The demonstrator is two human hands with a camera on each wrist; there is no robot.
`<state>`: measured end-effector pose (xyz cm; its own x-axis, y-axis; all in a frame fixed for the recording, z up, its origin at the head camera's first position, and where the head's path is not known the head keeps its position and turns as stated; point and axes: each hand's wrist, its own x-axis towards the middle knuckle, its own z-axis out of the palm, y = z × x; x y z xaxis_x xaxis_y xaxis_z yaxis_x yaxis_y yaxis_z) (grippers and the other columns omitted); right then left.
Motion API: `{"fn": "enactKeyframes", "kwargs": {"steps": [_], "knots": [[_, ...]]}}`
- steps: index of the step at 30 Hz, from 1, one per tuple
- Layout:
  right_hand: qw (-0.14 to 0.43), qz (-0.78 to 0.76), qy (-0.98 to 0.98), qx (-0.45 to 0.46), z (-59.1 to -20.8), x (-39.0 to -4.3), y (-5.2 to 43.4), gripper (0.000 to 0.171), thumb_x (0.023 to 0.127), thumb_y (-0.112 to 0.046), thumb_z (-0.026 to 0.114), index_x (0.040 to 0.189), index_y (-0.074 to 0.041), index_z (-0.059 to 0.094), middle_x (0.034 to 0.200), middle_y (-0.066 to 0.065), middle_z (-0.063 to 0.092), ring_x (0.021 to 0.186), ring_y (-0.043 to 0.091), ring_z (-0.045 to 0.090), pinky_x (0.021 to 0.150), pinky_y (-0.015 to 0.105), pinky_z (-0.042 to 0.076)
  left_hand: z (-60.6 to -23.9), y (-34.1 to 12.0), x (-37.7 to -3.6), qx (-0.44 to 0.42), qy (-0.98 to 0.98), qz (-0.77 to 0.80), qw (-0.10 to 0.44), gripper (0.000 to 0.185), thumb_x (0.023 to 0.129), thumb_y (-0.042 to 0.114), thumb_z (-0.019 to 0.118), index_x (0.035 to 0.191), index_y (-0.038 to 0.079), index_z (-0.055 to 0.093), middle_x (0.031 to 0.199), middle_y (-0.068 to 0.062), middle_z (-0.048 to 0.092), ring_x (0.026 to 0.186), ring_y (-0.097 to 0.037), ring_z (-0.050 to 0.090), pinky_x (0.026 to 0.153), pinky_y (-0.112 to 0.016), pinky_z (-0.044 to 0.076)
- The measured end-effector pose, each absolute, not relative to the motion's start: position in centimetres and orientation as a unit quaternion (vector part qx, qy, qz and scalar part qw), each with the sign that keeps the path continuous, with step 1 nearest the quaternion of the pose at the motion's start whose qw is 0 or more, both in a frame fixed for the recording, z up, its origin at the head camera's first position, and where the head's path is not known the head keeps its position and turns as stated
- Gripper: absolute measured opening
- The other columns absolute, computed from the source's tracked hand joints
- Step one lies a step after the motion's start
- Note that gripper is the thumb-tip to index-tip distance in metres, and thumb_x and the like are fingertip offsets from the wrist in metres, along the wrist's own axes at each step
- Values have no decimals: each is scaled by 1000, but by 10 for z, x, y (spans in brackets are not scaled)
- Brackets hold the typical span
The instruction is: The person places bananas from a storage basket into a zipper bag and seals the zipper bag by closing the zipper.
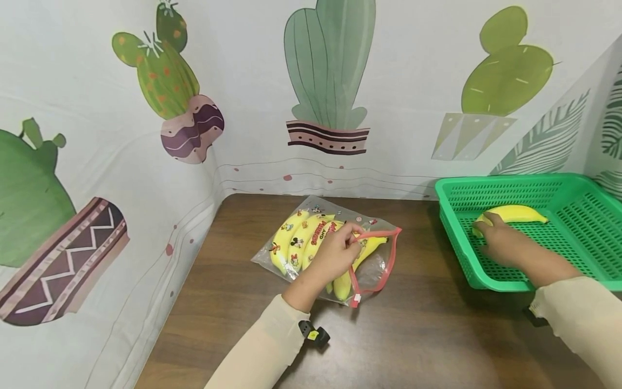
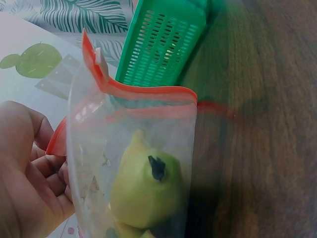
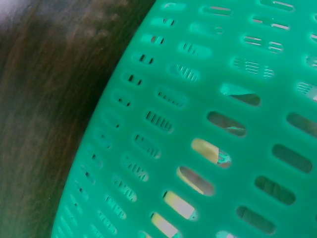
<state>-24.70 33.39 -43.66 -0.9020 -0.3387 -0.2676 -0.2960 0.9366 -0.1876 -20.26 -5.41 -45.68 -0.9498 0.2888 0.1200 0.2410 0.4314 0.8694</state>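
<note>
A clear printed zip bag (image 1: 371,276) with a red zip edge lies on the table, several yellow bananas (image 1: 293,237) inside it. My left hand (image 1: 337,251) pinches the red edge between thumb and fingers, and the bag's mouth gapes toward the right. In the left wrist view, a banana's dark tip (image 2: 157,167) shows through the plastic. Over at the right, my right hand (image 1: 505,246) reaches into a green basket (image 1: 457,246) and grips the left end of a single banana (image 1: 522,213). The slotted basket wall (image 3: 198,99) hides that hand in the right wrist view.
The brown wooden table (image 1: 418,335) runs up to a white cloth backdrop (image 1: 252,108) printed with cacti. A strip of tabletop separates the bag from the basket. A white slider (image 1: 357,297) sits at the near corner of the bag's red edge.
</note>
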Motion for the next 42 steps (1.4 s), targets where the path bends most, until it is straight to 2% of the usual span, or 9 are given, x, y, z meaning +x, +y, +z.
{"fn": "enactKeyframes", "kwargs": {"steps": [2,10,14,17,20,27,31,35,42], "knots": [[145,-63,973,-170,-438,-248,334,62,90,-5,67,139,20,38,144,51,17,92,54,63,65,48,54,-457,-54,-203,157,846,510,23,25,94,12,55,117,16,62,68,5,48,53,-7,42,48,-20,35],[130,-58,973,-182,-437,-249,333,58,86,-1,68,133,22,43,139,51,25,88,52,64,67,50,55,-457,-54,-203,157,846,509,22,25,93,12,55,117,15,62,68,5,48,54,-7,42,49,-20,35],[126,-71,972,-184,-435,-247,332,52,85,6,65,132,21,48,135,50,29,74,35,65,59,39,50,-457,-54,-203,156,847,508,23,25,93,12,55,116,15,62,68,5,48,53,-7,41,48,-20,34],[124,-83,972,-182,-435,-246,331,49,84,11,58,132,20,49,134,49,30,63,22,56,54,33,43,-456,-54,-203,156,847,507,23,25,93,12,55,117,15,62,68,5,48,54,-7,41,48,-20,35],[119,-89,973,-176,-435,-245,330,48,84,14,53,132,18,50,132,47,33,57,18,48,51,31,39,-456,-54,-204,156,848,506,21,25,93,12,55,116,15,63,68,5,49,54,-7,42,49,-20,35],[98,-84,975,-181,-435,-245,331,42,82,19,56,124,14,58,119,43,42,66,25,53,53,32,41,-457,-54,-203,157,846,509,22,25,93,12,55,117,15,62,68,5,50,54,-7,43,48,-20,35],[84,-65,976,-189,-436,-245,332,41,81,19,58,122,13,61,113,40,47,76,35,58,57,37,47,-457,-54,-203,157,846,509,22,26,93,12,55,117,15,62,68,5,49,54,-7,42,49,-20,35],[62,-20,979,-192,-435,-242,332,44,79,14,66,123,11,63,115,37,54,94,49,59,74,54,53,-456,-54,-203,158,846,510,23,25,93,12,54,117,15,62,68,5,48,53,-7,42,48,-20,34],[59,38,984,-162,-434,-240,338,54,83,4,68,134,12,54,134,44,44,118,62,44,97,72,40,-456,-54,-204,157,848,506,23,25,93,11,54,117,14,63,68,5,48,54,-7,42,48,-20,35]]}}
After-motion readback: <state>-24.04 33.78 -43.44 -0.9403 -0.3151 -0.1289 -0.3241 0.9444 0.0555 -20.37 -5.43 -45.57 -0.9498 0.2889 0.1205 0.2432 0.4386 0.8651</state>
